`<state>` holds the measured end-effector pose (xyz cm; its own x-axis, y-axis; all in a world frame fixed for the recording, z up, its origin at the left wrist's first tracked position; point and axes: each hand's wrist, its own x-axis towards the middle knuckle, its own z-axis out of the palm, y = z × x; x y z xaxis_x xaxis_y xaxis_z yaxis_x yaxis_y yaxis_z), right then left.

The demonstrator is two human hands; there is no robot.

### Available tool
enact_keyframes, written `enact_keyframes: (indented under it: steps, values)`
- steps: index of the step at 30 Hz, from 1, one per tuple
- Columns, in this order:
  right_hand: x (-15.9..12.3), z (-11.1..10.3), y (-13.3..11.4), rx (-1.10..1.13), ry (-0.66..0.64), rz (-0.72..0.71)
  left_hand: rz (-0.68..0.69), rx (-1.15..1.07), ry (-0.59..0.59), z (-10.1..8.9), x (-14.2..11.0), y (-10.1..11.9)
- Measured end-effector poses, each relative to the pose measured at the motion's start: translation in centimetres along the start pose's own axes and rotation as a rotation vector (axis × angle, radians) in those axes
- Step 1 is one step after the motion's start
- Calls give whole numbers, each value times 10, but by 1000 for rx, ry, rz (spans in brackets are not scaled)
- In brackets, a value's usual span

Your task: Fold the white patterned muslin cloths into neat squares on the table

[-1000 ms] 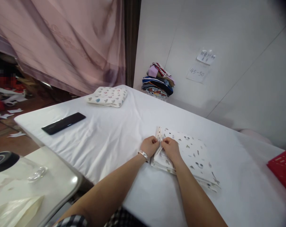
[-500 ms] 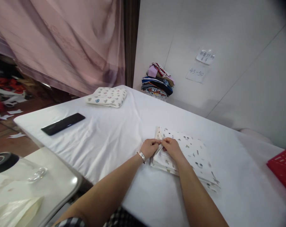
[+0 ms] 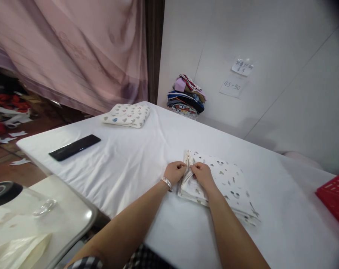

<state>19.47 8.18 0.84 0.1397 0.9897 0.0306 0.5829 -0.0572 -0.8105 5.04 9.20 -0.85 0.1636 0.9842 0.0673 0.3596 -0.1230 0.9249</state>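
A folded white cloth with small grey prints lies on the white-covered table. My left hand, with a silver bracelet at the wrist, pinches the cloth's left edge with closed fingers. My right hand is closed on the same edge right beside it, the two hands almost touching. The layers of the edge are lifted slightly between them.
A second folded printed cloth lies at the table's far left, and a black flat bar nearer the left edge. A stack of coloured clothes stands by the wall. A red crate is at the right; a side table at lower left.
Both hands stay pinched on the cloth's left edge with only small finger shifts. The view has drifted slightly.
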Motion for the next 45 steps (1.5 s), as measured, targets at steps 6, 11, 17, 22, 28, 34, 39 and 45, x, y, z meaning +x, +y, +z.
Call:
enact_keyframes:
  steps: [6,11,17,22,28,34,39,45]
  values:
    - [-3,1,0,-37,80,-79,-26,248,31,0,2,7]
    - [-7,-1,-5,-60,116,-92,-47,279,-61,-2,3,10]
    - [-10,-2,-8,-117,139,-121,-62,310,-32,3,0,10]
    - [-11,-2,-8,-135,150,-135,-71,259,54,7,-2,9]
    - [-12,-5,-8,-184,135,-139,-72,254,122,7,-5,11]
    - [-10,-1,-10,-272,98,-135,-14,83,137,13,-4,9]
    - [-11,-10,-14,-289,91,-141,-58,-25,172,13,-2,8]
    - [-17,-14,-23,-512,107,-126,-49,-8,180,14,-4,12]
